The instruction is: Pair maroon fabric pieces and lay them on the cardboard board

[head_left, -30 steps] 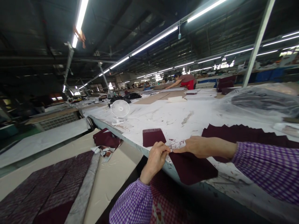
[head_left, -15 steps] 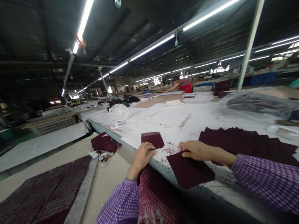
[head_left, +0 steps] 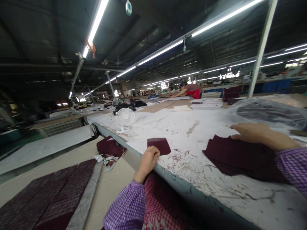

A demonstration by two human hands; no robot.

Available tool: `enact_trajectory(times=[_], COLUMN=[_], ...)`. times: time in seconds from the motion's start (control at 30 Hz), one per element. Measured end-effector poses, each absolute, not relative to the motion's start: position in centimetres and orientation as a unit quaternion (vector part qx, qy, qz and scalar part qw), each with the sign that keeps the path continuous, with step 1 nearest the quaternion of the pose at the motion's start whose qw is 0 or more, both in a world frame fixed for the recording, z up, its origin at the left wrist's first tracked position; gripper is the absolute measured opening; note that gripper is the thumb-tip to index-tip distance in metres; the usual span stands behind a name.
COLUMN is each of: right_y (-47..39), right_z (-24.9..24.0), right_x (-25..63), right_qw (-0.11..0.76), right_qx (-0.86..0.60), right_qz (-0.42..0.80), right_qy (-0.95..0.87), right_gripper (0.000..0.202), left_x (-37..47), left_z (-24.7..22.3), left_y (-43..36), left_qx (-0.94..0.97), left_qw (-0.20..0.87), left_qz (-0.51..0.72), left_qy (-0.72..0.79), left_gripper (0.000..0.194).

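Note:
My left hand (head_left: pixel 149 161) rests at the table's near edge, fingers curled and thumb drawn in. Its fingertips overlap the lower edge of a small maroon cloth piece (head_left: pixel 163 145) with a greyish top strip; what they pinch, if anything, is hidden. Farther right, my right hand (head_left: pixel 260 135) reaches over overlapping maroon cloth pieces (head_left: pixel 240 158), its thumb and fingers apart near their upper edge. My forearm and sleeve partly cover these pieces.
A white fan (head_left: pixel 125 117) stands on the white-topped table (head_left: pixel 177 123). Clear plastic (head_left: pixel 271 111) lies at right. Maroon panels (head_left: pixel 55 188) and scraps (head_left: pixel 109 147) lie on a lower surface at left. Another person (head_left: pixel 192 90) leans over the table farther back.
My right hand has moved right from the table's front edge, and the maroon piece it held there is gone from that spot. My left hand's fingers have drawn together beside the small piece.

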State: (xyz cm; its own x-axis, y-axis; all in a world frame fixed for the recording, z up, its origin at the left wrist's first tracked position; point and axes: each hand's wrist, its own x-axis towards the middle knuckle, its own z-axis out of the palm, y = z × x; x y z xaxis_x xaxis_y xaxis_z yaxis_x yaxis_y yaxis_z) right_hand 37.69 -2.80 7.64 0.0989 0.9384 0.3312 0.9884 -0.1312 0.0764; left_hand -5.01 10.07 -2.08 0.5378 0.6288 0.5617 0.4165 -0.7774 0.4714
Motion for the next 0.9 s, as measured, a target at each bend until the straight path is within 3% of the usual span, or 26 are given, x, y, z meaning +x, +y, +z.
enact_trajectory(times=[0.1, 0.23, 0.43, 0.6, 0.8, 0.9], right_y=[-1.4, 1.8, 7.0, 8.9, 8.5, 7.9], right_z=[7.8, 7.0, 2.6, 2.5, 4.6, 4.3], right_x=[32.0, 19.7, 8.3, 7.7, 12.8, 14.3], right_qw=[0.106, 0.073, 0.038, 0.064, 0.104, 0.135], right_qx=[-0.652, -0.502, -0.453, -0.465, -0.473, -0.483], right_qz=[-0.098, -0.067, -0.155, -0.122, 0.026, 0.086], right_qy=[-0.745, -0.859, -0.877, -0.875, -0.875, -0.861], right_gripper=[0.033, 0.029, 0.021, 0.022, 0.021, 0.021], left_x=[-5.5, -5.8, -6.2, -7.4, -9.1, -8.8], left_z=[-2.6, -2.9, -3.3, -3.9, -2.8, -2.1], left_y=[11.3, 13.6, 15.9, 15.8, 13.8, 11.3], left_qx=[0.777, 0.716, 0.666, 0.658, 0.633, 0.645], left_qw=[0.225, 0.236, 0.234, 0.237, 0.228, 0.173], left_qz=[0.472, 0.513, 0.544, 0.558, 0.591, 0.601], left_qy=[0.349, 0.41, 0.454, 0.446, 0.445, 0.439], left_gripper=[0.014, 0.02, 0.02, 0.017, 0.018, 0.017])
